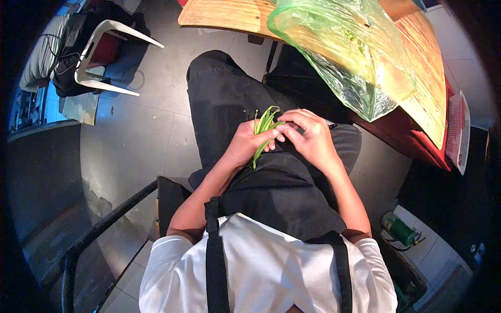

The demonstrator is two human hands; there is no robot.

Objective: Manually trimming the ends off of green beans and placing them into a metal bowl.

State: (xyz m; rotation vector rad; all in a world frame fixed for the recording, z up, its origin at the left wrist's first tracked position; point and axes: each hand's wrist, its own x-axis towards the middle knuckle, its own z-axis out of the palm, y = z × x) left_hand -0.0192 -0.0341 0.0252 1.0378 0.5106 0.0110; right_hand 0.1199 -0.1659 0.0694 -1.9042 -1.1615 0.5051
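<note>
Above the lap, my left hand (252, 136) holds a small bunch of green beans (266, 124), its thumb laid across them. The pods stick out above and below that hand. My right hand (307, 129) is close beside it, thumb and index finger at the tip of one bean at the bunch's right side; the fingertips partly overlap, so how firmly they pinch cannot be told. A translucent green plastic bag (340, 51) lies on the wooden table (424, 74) ahead and hangs over its edge, with some green pieces visible through it.
A white plastic chair (88, 66) lies or stands at the upper left. At the right, a white perforated basket (458, 129) is beside a red surface (415, 139) under the table. A green cylinder (399, 229) is at the lower right. A black armrest (113, 209) is at my left.
</note>
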